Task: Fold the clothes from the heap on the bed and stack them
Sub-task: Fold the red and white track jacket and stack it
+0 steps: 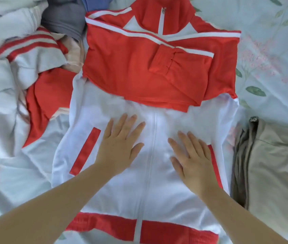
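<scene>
A red and white zip-up track jacket (153, 184) lies flat on the bed, front up, collar away from me. Both red sleeves (139, 73) are folded across its chest. My left hand (120, 143) presses flat on the white front, left of the zipper, fingers straight and spread. My right hand (190, 159) lies flat on the white front to the right of the zipper, fingers straight. A heap of unfolded clothes (21, 55) fills the left side: white, red-striped, grey and blue pieces. A folded khaki garment (273, 173) sits to the right of the jacket.
The bed sheet (269, 55) is pale with a green leaf and pink flower print, bare at the upper right. The heap touches the jacket's left edge. The khaki fold lies close to the jacket's right edge.
</scene>
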Demonstrator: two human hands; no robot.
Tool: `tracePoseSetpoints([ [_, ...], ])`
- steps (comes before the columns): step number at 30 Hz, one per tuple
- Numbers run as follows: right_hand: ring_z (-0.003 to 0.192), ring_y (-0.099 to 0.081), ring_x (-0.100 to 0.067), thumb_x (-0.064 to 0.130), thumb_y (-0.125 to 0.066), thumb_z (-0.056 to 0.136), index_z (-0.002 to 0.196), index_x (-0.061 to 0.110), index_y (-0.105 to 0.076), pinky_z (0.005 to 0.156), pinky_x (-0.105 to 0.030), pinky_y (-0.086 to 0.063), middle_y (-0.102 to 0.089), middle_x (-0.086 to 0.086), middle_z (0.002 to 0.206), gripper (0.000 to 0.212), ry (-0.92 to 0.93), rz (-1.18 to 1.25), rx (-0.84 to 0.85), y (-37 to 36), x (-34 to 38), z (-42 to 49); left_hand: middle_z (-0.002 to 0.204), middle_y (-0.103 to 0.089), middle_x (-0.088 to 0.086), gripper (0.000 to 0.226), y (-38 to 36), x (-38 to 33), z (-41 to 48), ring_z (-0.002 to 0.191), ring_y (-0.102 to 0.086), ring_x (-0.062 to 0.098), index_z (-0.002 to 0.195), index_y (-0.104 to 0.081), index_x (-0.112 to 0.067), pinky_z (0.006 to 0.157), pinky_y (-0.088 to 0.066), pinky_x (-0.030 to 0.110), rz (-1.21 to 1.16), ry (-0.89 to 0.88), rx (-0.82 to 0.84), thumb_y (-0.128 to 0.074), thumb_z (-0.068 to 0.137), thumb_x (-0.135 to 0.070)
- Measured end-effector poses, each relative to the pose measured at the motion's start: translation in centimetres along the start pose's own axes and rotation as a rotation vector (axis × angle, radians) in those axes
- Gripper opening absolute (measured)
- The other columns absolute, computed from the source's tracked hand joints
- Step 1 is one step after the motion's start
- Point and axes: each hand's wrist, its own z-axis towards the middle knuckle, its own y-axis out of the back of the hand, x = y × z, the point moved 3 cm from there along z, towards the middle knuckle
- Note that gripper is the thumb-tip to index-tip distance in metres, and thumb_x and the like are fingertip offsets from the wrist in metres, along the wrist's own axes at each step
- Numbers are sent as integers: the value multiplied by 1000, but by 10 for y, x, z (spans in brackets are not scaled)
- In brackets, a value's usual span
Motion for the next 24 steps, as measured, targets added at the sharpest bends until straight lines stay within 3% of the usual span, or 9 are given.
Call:
tracePoseSetpoints([
  [4,116,-53,-29,33,-30,100,111,18,-50,97,-44,-37,-64,-10,122,28,86,147,64,11,41,-79,136,-54,8,53,-11,-25,-96,126,-48,35,128,-59,-20,105,-34,54,36,-220,133,-39,85,-44],
  [7,113,-60,-30,40,-42,93,111,19,-50,100,-45,-34,-64,-8,123,29,199,100,201,6,62,-132,140,-50,8,65,-20,-26,-150,130,-44,34,138,-46,-18,106,-26,52,74,-390,187,-41,85,-55],
  [10,126,-44,-31,54,-66,65,119,22,-56,108,-50,-19,-58,-7,132,64,254,31,403,-1,68,-167,146,-38,7,75,-27,-22,-187,140,-30,33,140,-39,-20,108,-21,54,127,-509,233,-46,79,-64],
  [12,128,-42,-30,53,-73,58,119,23,-65,107,-52,-20,-55,-5,135,68,241,3,452,-3,68,-172,147,-37,5,78,-30,-17,-200,137,-33,32,137,-47,-24,107,-25,55,167,-547,260,-61,71,-64],
  [15,120,-56,-32,41,-54,77,117,27,-68,101,-51,-34,-57,-5,133,44,226,-13,389,0,65,-161,142,-46,-1,57,-27,-11,-200,129,-46,27,131,-56,-29,104,-39,53,218,-548,215,-62,79,-53],
  [17,114,-60,-33,31,-57,79,118,29,-67,93,-46,-46,-59,-6,131,40,240,-36,337,3,61,-155,137,-53,-3,39,-24,-9,-194,123,-53,25,126,-61,-30,96,-47,49,219,-568,138,-54,88,-33],
  [20,103,-66,-35,6,-86,51,114,26,-70,81,-45,-53,-64,-9,124,68,234,-37,334,8,53,-150,128,-62,-3,44,-18,-6,-184,110,-63,24,116,-67,-28,83,-55,39,185,-607,77,-43,83,-11],
  [24,78,-68,-34,-15,-78,32,105,15,-74,65,-40,-57,-69,-14,96,79,161,-45,323,21,51,-139,103,-69,7,38,-2,-10,-170,83,-67,26,98,-67,-22,66,-54,31,160,-544,-6,-51,72,0],
])
